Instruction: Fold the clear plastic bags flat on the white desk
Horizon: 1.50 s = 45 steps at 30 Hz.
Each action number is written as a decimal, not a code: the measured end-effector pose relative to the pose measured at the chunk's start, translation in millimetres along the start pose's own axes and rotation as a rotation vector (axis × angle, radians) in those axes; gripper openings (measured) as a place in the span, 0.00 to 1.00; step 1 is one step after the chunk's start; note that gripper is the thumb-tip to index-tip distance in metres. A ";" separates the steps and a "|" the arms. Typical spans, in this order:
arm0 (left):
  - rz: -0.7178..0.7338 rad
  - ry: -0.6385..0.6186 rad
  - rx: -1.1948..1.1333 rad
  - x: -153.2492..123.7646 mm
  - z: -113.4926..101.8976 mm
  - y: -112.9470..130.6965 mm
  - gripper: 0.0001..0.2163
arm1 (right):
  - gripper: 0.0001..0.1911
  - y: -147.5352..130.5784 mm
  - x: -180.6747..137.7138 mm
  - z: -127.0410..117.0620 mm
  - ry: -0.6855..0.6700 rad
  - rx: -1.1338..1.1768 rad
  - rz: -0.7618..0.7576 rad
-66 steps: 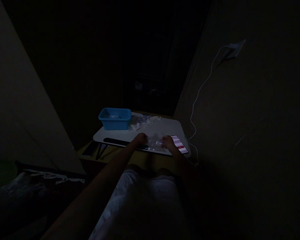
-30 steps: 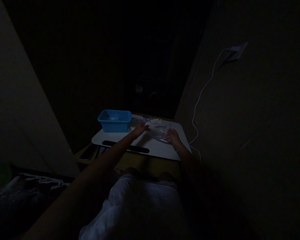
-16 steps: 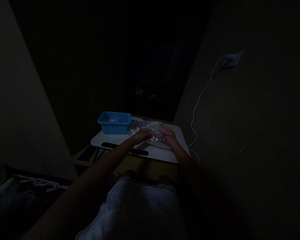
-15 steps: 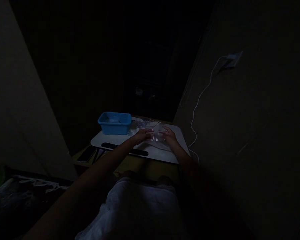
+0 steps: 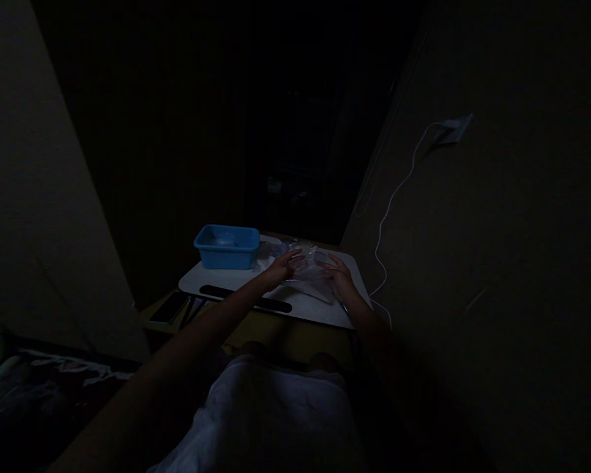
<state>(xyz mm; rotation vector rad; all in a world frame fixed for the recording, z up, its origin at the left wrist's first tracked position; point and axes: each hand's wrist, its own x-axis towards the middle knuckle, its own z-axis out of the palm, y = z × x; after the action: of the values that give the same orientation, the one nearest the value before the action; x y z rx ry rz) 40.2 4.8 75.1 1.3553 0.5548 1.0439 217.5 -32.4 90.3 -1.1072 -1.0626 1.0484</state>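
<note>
Between my two hands is a crinkled clear plastic bag (image 5: 309, 266), held just over the white lap table (image 5: 236, 279). My left hand (image 5: 282, 268) grips its left side, the fingers bent round the film. On the opposite side, my right hand (image 5: 341, 274) has its fingers closed on the plastic. A pale flat sheet (image 5: 315, 289) lies below the bag, partly covered by it. More crumpled clear plastic (image 5: 272, 249) rests behind my left hand. The dim light hides fine detail.
A blue plastic basin (image 5: 229, 257) stands at the table's back left, with something clear inside. A phone (image 5: 170, 307) lies lower left, beside the table leg. A white cable (image 5: 387, 213) hangs from a wall socket (image 5: 453, 130) at right.
The plastic bag between my hands has changed shape and looks more spread out. My right hand has shifted slightly right and down. The camera view has tilted a little.
</note>
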 end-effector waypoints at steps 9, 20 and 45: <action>0.008 -0.035 -0.039 -0.8 2.1 -1.8 0.33 | 0.19 9.3 -0.5 -7.9 0.059 -0.105 0.029; -0.066 -0.008 -0.070 4.8 2.9 -9.7 0.15 | 0.20 3.4 -9.5 -7.3 -0.081 0.053 0.113; -0.189 -0.047 -0.109 -6.0 3.9 6.1 0.14 | 0.10 20.0 3.1 -35.9 -0.026 -0.035 -0.013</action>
<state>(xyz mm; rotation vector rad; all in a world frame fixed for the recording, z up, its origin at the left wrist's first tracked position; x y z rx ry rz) 38.9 -2.9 80.3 1.2038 0.5710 0.8735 251.1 -32.3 66.5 -1.1164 -1.1109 1.0400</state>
